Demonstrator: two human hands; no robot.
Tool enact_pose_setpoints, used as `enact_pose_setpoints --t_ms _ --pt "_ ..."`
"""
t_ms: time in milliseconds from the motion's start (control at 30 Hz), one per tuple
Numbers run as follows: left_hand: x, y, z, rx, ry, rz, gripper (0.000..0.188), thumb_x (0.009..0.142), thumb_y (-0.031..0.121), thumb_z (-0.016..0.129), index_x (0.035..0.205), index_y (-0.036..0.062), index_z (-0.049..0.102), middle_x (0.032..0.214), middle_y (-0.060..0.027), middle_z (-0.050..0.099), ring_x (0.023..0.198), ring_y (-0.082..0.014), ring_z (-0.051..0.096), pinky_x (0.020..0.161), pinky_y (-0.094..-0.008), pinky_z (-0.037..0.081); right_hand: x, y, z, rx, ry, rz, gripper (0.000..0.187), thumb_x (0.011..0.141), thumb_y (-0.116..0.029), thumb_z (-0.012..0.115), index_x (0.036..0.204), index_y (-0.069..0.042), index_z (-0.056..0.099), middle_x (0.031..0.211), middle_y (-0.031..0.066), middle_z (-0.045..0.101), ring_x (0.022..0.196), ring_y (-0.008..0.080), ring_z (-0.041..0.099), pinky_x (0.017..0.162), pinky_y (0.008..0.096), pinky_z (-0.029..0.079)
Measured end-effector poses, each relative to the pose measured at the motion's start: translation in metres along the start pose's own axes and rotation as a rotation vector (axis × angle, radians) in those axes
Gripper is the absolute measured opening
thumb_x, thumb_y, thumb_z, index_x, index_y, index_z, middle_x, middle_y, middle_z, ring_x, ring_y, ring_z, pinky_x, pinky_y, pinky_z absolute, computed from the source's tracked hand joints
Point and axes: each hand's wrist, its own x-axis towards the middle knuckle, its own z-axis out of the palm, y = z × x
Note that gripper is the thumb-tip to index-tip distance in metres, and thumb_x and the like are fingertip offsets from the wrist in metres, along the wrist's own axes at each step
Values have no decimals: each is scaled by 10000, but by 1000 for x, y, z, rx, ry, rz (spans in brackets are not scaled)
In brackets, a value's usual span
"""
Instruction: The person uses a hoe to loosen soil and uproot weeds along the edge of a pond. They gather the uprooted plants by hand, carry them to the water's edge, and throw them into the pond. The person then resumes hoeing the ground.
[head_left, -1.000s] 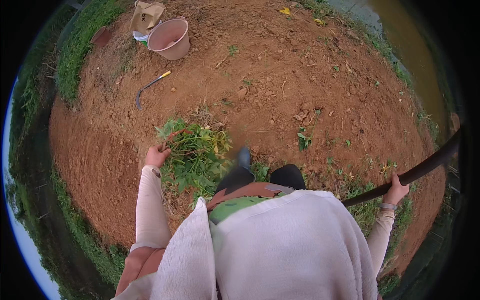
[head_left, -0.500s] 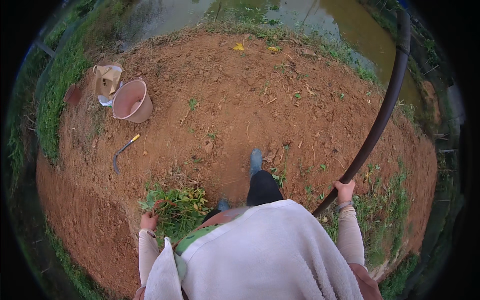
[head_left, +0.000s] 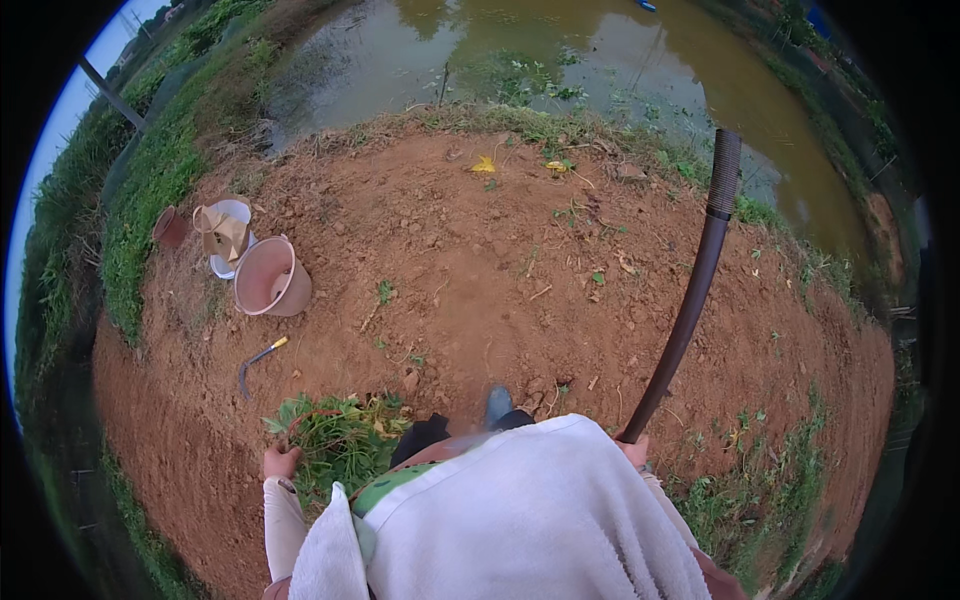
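My left hand (head_left: 282,461) is closed at the left edge of a bundle of leafy green plants (head_left: 345,445). A thin reddish band shows among the leaves beside my fingers; whether I grip that band or the stems cannot be made out. My right hand (head_left: 635,452) is wrapped round a long dark brown pole (head_left: 690,305), partly hidden behind the white towel (head_left: 540,500) over my front. The pole rises forward and right, its far end ribbed. Left of centre, a sickle (head_left: 262,365) with a yellow-tipped handle and curved blade lies on the soil.
A pinkish bucket (head_left: 275,285) stands at left, next to a white bucket (head_left: 218,268) with a brown paper bag (head_left: 224,235) in it. Behind them is a reddish-brown pot (head_left: 170,228). Beyond the bare soil slope (head_left: 460,270) lies a pond (head_left: 640,90). Weeds (head_left: 750,510) grow at right.
The view has tilted up, showing more pond. My right hand has drawn back toward me with the pole, whose ribbed end now shows. The plants have moved slightly left with my left hand.
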Motion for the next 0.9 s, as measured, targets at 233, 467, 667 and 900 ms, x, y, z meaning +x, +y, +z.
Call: enact_pose_setpoints --t_ms 233,467,667,900 --pt "28 19 4 -67 58 15 260 615 132 662 837 -1 640 719 -106 635 656 -190 599 639 -311 461 40 -16 4 -104 47 50 135 556 25 655 553 -9 524 511 71 540 458 171 534 438 292 425" --pt "50 132 18 80 -21 -20 306 671 249 630 852 3 639 710 -128 632 649 -226 606 637 -341 460 108 -141 -11 89 28 33 103 573 89 565 589 24 486 494 101 504 405 199 506 403 302 425" --pt "120 157 47 137 -21 74 342 680 280 618 874 -1 638 752 -168 636 725 -279 625 679 -359 468 175 -290 7 103 113 -219 73 621 55 576 658 36 515 517 69 489 400 166 482 396 272 412" --pt "177 230 43 167 25 45 323 690 280 607 894 31 640 768 -162 634 736 -301 618 690 -373 468 279 -334 92 72 234 -409 106 652 64 588 724 35 516 598 77 513 481 181 507 470 288 430"
